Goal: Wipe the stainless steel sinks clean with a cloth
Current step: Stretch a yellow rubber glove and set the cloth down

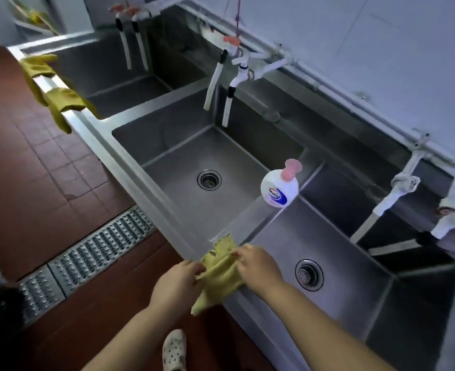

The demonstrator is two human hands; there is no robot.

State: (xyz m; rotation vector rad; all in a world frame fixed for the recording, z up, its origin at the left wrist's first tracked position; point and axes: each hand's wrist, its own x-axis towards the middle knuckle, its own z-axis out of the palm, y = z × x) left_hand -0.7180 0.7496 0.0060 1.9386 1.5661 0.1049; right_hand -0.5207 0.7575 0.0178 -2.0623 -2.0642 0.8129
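Left hand (176,281) and right hand (258,266) both pinch one yellow cloth (222,271). Beyond them: three sinks (167,145), two drains (209,179), one soap bottle (279,190), two yellow gloves (60,101).

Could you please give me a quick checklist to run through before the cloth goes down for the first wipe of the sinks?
1. Cloth in hand: ok, left hand and right hand both grip it.
2. Cloth spread flat for wiping: not ok, it is bunched between the hands.
3. Middle sink free of items: ok, only its drain shows.
4. Divider ledge free: not ok, soap bottle stands on it.
5. Front rim free: not ok, yellow gloves hang over it farther along.
6. Cloth damp: cannot tell.
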